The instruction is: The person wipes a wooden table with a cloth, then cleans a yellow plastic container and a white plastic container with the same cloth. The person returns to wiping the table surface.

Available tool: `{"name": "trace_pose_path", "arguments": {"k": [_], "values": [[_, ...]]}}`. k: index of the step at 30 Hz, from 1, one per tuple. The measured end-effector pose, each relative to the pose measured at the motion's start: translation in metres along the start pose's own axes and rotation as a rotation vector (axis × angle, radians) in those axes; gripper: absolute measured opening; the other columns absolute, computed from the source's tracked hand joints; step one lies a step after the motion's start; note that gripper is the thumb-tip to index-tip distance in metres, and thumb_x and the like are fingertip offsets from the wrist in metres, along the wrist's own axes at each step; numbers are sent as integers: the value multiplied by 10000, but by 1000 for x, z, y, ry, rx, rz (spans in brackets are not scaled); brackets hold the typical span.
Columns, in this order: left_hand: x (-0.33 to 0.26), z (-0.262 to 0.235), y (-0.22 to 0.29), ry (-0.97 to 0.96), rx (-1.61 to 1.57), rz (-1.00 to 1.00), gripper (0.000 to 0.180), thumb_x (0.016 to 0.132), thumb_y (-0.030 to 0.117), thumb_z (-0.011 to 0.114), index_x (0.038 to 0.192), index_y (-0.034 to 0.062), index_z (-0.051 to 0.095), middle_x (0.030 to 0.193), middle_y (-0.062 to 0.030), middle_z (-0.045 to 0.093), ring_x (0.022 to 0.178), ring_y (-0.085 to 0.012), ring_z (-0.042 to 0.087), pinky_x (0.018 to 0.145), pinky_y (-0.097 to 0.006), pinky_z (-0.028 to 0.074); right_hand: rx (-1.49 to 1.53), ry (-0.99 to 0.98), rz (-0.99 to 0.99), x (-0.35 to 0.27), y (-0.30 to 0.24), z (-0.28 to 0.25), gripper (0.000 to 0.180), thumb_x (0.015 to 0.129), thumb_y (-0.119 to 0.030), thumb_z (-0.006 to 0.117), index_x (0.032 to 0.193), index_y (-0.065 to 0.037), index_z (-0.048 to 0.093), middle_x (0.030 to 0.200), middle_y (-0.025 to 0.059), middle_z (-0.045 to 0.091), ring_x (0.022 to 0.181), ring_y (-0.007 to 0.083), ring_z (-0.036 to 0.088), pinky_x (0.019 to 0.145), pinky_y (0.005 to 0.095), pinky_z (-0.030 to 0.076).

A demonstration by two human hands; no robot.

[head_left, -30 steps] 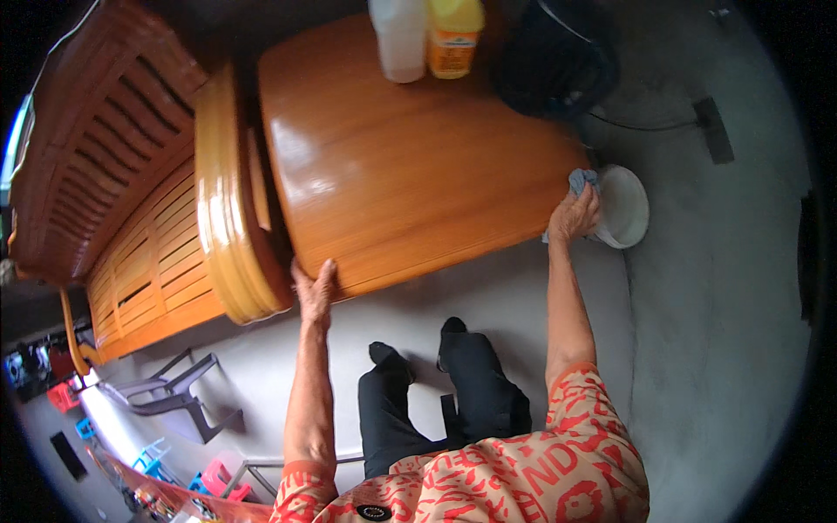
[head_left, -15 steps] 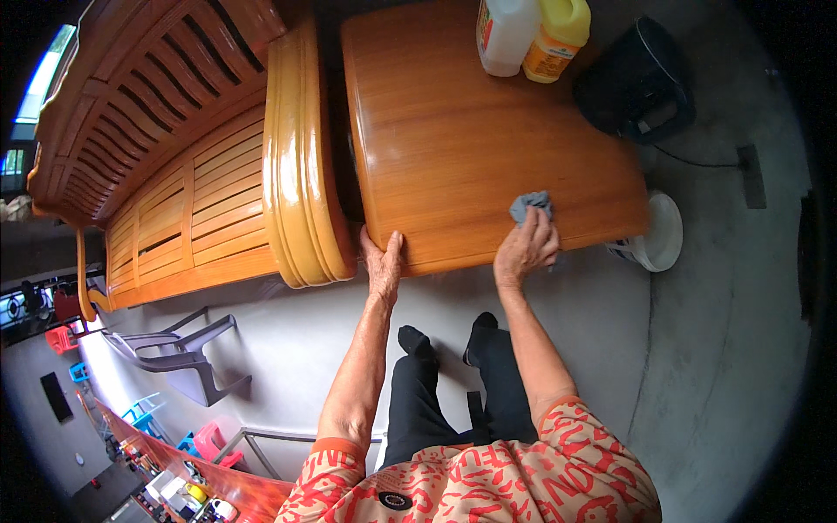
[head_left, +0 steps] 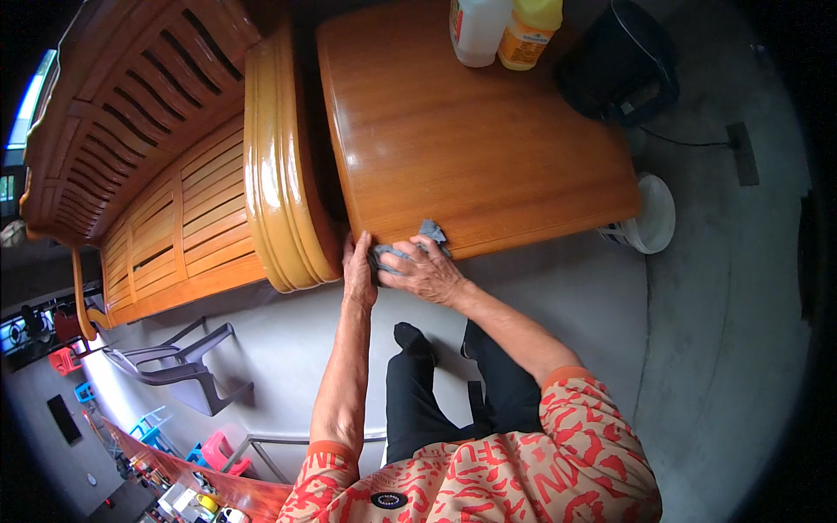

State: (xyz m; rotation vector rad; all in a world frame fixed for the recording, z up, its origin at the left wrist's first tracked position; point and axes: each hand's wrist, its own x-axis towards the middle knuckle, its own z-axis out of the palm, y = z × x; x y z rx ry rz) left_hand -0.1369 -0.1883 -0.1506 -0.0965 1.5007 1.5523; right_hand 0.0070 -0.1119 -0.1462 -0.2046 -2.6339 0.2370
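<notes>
A grey cloth (head_left: 432, 231) is bunched under the fingers of my right hand (head_left: 430, 274), at the near edge of a glossy brown wooden table (head_left: 471, 148). Part of the cloth shows past the fingertips, and more of it bulges toward the left. My left hand (head_left: 358, 272) grips the table's near left corner, with its thumb on the top side; the fingers below are partly hidden. The two hands are close together, the cloth between them.
A whitish jug (head_left: 479, 33) and a yellow bottle (head_left: 529, 37) stand at the table's far side, beside a dark corded container (head_left: 619, 70). A white bucket (head_left: 656, 213) sits at right. Left are a wooden slatted bench (head_left: 174, 205) and a grey plastic chair (head_left: 196, 366).
My right hand has slid left along the table's near edge with the cloth, coming up beside my left hand. The left hand stays at the corner. The whole view has shifted slightly.
</notes>
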Motion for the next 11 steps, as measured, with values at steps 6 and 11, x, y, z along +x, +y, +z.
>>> {"name": "trace_pose_path", "arguments": {"k": [6, 11], "values": [[-12, 15, -2, 84, 148, 110, 541, 910, 374, 578, 1340, 81, 431, 1246, -67, 527, 1158, -190, 468, 990, -321, 355, -62, -37, -89, -54, 44, -29, 184, 780, -230, 634, 922, -315, 554, 1180, -55, 473, 1199, 170, 406, 1054, 432, 285], [-41, 12, -43, 361, 59, 25, 694, 901, 645, 372, 1392, 154, 335, 1379, -27, 412, 1291, -196, 341, 960, -526, 360, -150, -49, -100, -97, 80, -45, 242, 736, -225, 693, 909, -326, 558, 1209, -46, 454, 1231, 182, 378, 1095, 440, 240]]}}
